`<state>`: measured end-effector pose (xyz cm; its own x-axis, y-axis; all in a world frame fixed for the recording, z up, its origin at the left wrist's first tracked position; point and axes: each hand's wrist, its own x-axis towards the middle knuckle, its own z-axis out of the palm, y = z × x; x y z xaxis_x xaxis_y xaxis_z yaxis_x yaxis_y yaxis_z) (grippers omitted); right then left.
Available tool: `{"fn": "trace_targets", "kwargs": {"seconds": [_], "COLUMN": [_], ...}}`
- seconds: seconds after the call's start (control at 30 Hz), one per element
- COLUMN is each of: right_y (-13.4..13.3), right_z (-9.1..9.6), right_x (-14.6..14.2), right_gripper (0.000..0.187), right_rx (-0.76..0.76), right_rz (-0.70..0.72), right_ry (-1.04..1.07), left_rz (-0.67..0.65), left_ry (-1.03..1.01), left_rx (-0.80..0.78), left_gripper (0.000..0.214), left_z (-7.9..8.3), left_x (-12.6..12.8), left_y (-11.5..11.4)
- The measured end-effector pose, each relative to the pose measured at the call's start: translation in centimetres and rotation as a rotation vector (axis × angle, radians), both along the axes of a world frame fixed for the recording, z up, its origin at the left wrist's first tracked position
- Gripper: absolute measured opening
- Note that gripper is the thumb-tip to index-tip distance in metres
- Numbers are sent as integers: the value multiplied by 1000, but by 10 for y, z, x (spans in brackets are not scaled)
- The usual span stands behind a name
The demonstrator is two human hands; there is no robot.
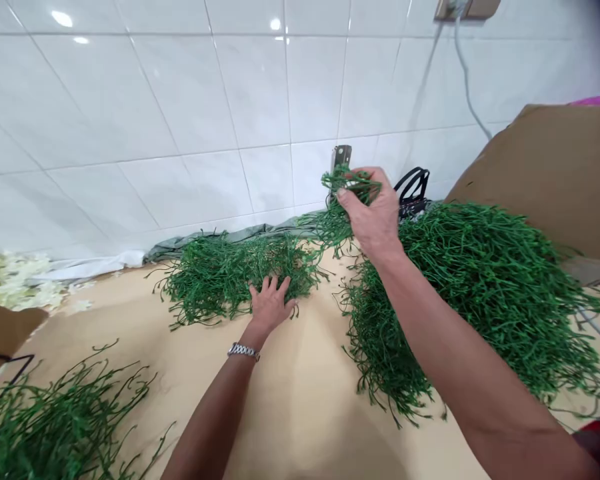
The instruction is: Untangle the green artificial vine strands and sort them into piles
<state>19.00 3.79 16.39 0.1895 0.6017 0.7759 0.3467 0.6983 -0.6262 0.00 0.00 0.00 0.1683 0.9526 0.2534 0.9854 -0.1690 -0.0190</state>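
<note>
White tiled wall (pixel 265 100) stands beyond our hands, and a tan counter (pixel 300 407) lies beneath them. Our right hand (pixel 365 200) is raised, thumb and fingers closed in a pinch around a bunch of green stems (pixel 336 181); strands hang below it, and we cannot tell whether they touch the pile to the left. To handle these well, we'd judge it best to pinch firmly near one end, lift gently so that tangled strands slip free, and press lightly with the other palm. Our left hand (pixel 271 307) is spread flat, fingers apart, resting on the near edge of the middle pile (pixel 215 273) and gripping nothing that we can see. A larger pile (pixel 485 287) lies to the right of our right hand, partly behind that forearm; a looser pile (pixel 60 427) lies nearer us, left of our left hand.
</note>
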Motion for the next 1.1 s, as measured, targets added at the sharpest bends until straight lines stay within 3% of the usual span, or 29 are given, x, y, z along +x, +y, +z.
{"fn": "trace_targets", "kwargs": {"seconds": [0.1,0.17,0.23,0.33,0.4,0.47,0.53,0.67,0.73,0.83,0.9,0.97,1.03,1.1], "right_y": [-51,-85,-111,-133,-140,-144,-148,-156,-160,-165,-169,-174,-178,-182], "right_z": [-2,-22,-53,-104,-133,-155,-168,-172,-165,-150,-141,-136,-135,-139], "right_x": [2,2,2,2,0,-2,-4,-4,-2,5,13,23,30,32], "right_gripper": [21,22,22,23,28,34,42,61,72,80,80,77,67,54], "right_rx": [34,-8,-173,-470,-608,-682,-703,-690,-692,-696,-680,-655,-650,-676], "right_rz": [140,267,386,512,565,603,613,597,612,619,612,594,562,555], "right_ry": [-101,-227,-255,-183,-205,-319,-448,-579,-654,-755,-787,-797,-786,-735], "left_rz": [8,-29,-83,-166,-145,-40,148,489,588,633,591,458,245,113], "left_ry": [-15,-14,-12,-25,-29,1,52,158,168,153,110,-13,-259,-505], "left_rx": [-1,-9,-18,45,105,67,-1,-97,-110,-23,102,182,186,116], "left_gripper": [53,52,47,37,32,29,31,40,41,37,32,26,22,22], "left_z": [9,15,19,20,16,10,3,-7,-10,-11,-8,-1,7,15], "left_x": [11,14,11,-5,-21,-37,-52,-78,-92,-101,-90,-62,-24,16], "left_y": [10,2,-17,-59,-96,-140,-186,-251,-263,-261,-255,-248,-241,-232]}}
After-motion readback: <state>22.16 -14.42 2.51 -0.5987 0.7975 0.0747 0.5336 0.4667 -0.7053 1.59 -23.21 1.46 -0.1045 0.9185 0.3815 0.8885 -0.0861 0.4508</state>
